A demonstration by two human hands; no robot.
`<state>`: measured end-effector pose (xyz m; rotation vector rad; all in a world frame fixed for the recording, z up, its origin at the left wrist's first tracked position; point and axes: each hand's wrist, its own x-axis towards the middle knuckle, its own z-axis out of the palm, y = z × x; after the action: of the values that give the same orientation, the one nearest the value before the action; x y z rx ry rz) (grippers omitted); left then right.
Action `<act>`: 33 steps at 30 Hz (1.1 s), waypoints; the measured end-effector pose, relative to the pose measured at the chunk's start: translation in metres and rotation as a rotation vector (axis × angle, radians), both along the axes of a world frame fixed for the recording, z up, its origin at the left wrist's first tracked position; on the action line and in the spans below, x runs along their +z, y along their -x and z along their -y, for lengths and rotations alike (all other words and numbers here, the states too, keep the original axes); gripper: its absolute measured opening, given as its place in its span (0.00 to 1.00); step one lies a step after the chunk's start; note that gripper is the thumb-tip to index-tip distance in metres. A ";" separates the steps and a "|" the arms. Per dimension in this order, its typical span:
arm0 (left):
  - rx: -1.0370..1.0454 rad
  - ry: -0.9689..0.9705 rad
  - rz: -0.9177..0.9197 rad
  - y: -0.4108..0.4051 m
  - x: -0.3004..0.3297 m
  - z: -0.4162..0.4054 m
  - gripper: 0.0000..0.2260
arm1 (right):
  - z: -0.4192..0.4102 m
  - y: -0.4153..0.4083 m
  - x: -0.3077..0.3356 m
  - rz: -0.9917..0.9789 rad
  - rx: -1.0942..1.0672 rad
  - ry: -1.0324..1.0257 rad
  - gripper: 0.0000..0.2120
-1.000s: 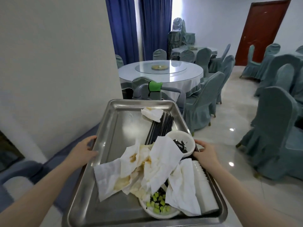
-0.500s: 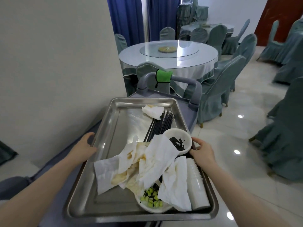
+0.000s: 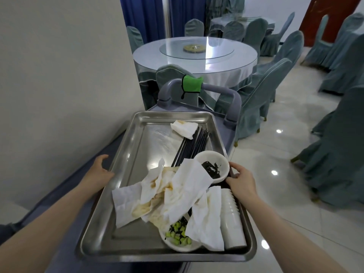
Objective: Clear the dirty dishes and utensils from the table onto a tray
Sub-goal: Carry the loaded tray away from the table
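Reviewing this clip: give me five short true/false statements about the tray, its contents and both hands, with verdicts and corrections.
1. Both hands grip the metal tray: left hand, right hand. True.
2. The black chopsticks lie on the round table. False: they lie in the tray.
3. A green cloth hangs on the cart handle. True.
4. The small bowl holds diced green vegetables. False: it holds dark residue.
5. The stack of white cups stands upright. False: it lies sideways.

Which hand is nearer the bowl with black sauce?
Right. The right hand grips the tray edge right beside the bowl; the left hand holds the opposite edge.
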<state>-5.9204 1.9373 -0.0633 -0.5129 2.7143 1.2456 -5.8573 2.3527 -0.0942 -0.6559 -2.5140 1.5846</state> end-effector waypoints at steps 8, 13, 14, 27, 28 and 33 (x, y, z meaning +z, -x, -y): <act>0.032 -0.058 0.033 0.011 -0.021 0.008 0.37 | 0.006 0.002 -0.002 -0.016 -0.035 0.027 0.25; 0.090 -0.088 0.034 0.009 -0.027 0.004 0.34 | 0.008 0.002 0.002 0.004 0.005 0.000 0.23; 0.102 -0.090 0.024 0.008 -0.026 0.004 0.33 | 0.007 0.002 0.002 0.013 0.023 -0.014 0.23; 0.116 -0.146 0.015 -0.044 -0.022 0.014 0.29 | -0.016 -0.046 0.033 0.343 0.115 0.353 0.07; 0.103 -0.111 0.006 -0.049 -0.020 0.015 0.28 | -0.017 -0.053 0.033 0.346 0.117 0.371 0.08; 0.024 -0.077 -0.030 -0.067 -0.010 0.028 0.25 | -0.007 -0.087 0.040 0.328 0.025 0.512 0.07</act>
<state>-5.8534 1.9094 -0.0730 -0.5241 2.6793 1.3686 -5.7698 2.3593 -0.0539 -1.0132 -2.3163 2.3269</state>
